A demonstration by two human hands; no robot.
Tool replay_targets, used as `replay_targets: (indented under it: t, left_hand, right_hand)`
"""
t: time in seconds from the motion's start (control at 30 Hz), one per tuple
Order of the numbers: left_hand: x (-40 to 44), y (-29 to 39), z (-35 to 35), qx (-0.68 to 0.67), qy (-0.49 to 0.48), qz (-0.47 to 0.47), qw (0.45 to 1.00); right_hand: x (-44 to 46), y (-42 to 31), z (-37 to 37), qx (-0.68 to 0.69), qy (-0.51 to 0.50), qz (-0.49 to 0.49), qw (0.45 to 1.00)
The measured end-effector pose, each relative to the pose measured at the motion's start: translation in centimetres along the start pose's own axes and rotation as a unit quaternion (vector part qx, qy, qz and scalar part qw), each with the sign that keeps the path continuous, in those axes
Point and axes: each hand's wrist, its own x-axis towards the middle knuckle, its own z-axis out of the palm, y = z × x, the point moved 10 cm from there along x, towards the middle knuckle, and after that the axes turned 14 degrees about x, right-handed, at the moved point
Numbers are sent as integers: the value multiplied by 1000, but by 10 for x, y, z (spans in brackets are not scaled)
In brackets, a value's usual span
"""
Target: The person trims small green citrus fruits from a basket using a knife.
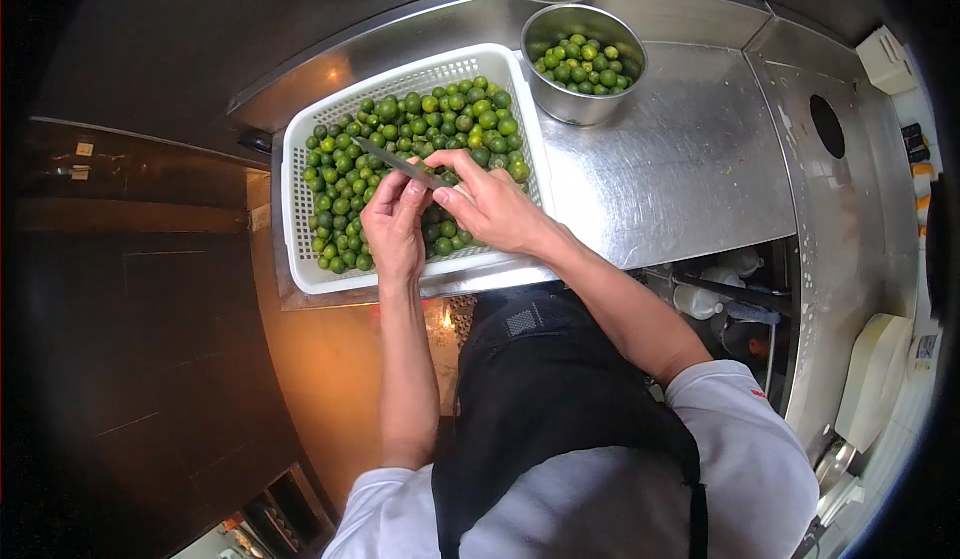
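Observation:
Over a white perforated basket (300, 174) full of small green limes (400, 111), my two hands come close together. In my right hand (490, 204) is a knife (385, 156), its narrow blade pointing to the upper left across the limes. My left hand (397, 224) is closed, thumb and fingertips pinched together right beside the blade. Whatever sits between those left fingertips is hidden. Most of the knife's handle is covered by my right fingers.
A round steel pot (583, 107) holding more limes (585, 64) stands behind the basket's right corner. Both rest on a steel counter (690, 159) with a raised back edge. Below its front edge, a shelf holds white plastic bottles (698, 301).

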Motion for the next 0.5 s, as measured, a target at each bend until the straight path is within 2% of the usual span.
replay_targets:
  t: [0.07,0.17,0.37,0.47,0.5]
  left_hand:
    - [0,1,0,3,-5,8,1000]
    - [-1,1,0,1,-5,4,1000]
    - [0,6,4,-41,-9,7,999]
    - [-4,10,9,-67,-36,13,997]
    - [-4,9,6,-55,-17,11,998]
  right_hand:
    - [-1,-5,1,-11,8,-30,999]
    - [-1,-3,0,-19,10,-20,1000]
    - [-5,-15,-2,-2,54,-105,993]
    - [1,10,-31,6,161,29,986]
    - [2,16,-42,25,167,57,984]
